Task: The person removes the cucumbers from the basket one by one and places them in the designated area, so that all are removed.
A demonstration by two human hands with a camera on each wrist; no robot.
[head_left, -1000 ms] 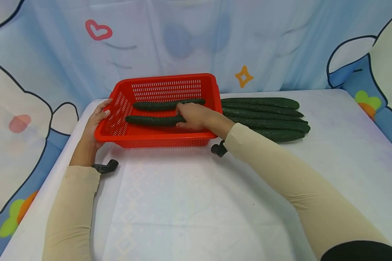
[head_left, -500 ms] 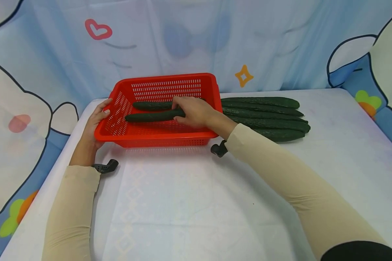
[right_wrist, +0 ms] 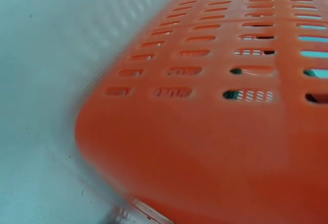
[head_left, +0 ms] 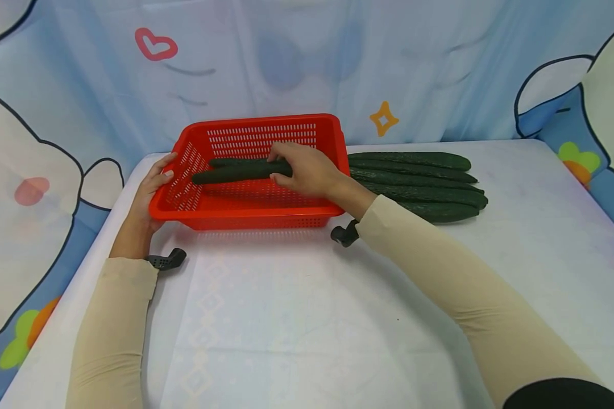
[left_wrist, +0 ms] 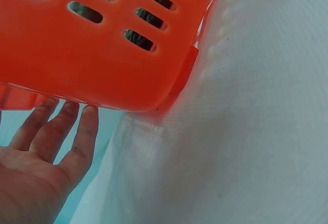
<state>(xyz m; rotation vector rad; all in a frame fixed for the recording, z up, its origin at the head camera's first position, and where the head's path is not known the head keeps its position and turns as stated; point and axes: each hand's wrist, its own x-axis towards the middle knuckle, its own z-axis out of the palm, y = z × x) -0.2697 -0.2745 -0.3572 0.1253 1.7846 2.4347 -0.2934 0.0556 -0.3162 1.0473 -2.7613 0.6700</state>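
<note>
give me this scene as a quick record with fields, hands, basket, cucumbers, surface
left hand: rests on the left rim of the basket, fingers straight
right hand: grips one cucumber inside the basket
basket: red, slotted plastic, on the table
held cucumber: lengthwise in the basket, in front of a second cucumber
cucumber pile: on the table, right of the basket
table: white cloth cover

A long dark green cucumber [head_left: 235,171] sits just left of centre in the upper half of the head view, lifted above the floor of a red slotted plastic basket [head_left: 245,218], lying nearly level with its left end slightly lower. The right hand [head_left: 307,170] grips its right end. The left hand [head_left: 150,190] rests against the basket's left rim, fingers straight under its edge.
</note>
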